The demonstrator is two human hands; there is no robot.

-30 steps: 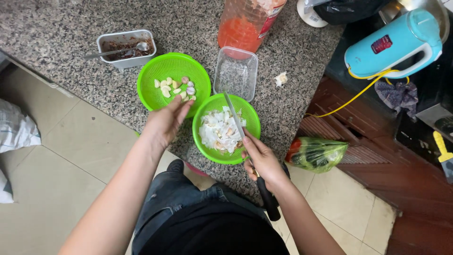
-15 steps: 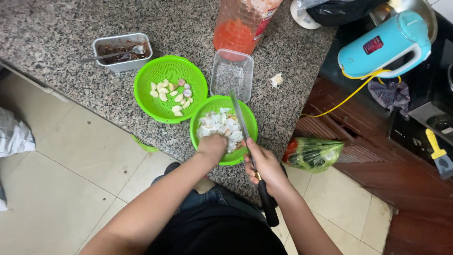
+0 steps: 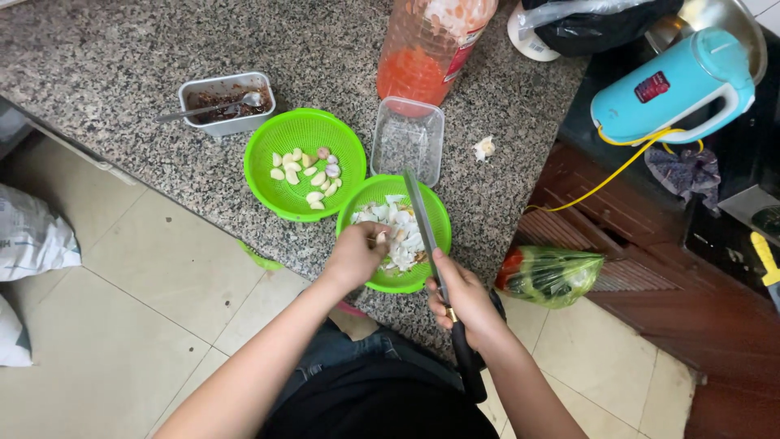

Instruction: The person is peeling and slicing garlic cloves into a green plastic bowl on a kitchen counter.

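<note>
My left hand (image 3: pixel 356 256) reaches into a green bowl (image 3: pixel 435 213) of white garlic skins and pinches a small piece there. My right hand (image 3: pixel 465 301) grips a black-handled knife (image 3: pixel 422 219), its long blade lying across that bowl and pointing away from me. To the left sits a second green bowl (image 3: pixel 276 138) with several peeled garlic cloves (image 3: pixel 307 172). Both bowls rest on the speckled granite counter (image 3: pixel 122 57).
Behind the bowls stand a clear plastic tub (image 3: pixel 409 138) and a large jar of red paste (image 3: pixel 426 45). A metal tray with a spoon (image 3: pixel 223 102) lies at the left. A turquoise kettle (image 3: pixel 682 81) stands at the right, and a vegetable bag (image 3: pixel 552 275) hangs below the counter.
My left hand moved from the left bowl's rim over into the bowl of skins and closed on a piece. The knife hand stayed almost still.
</note>
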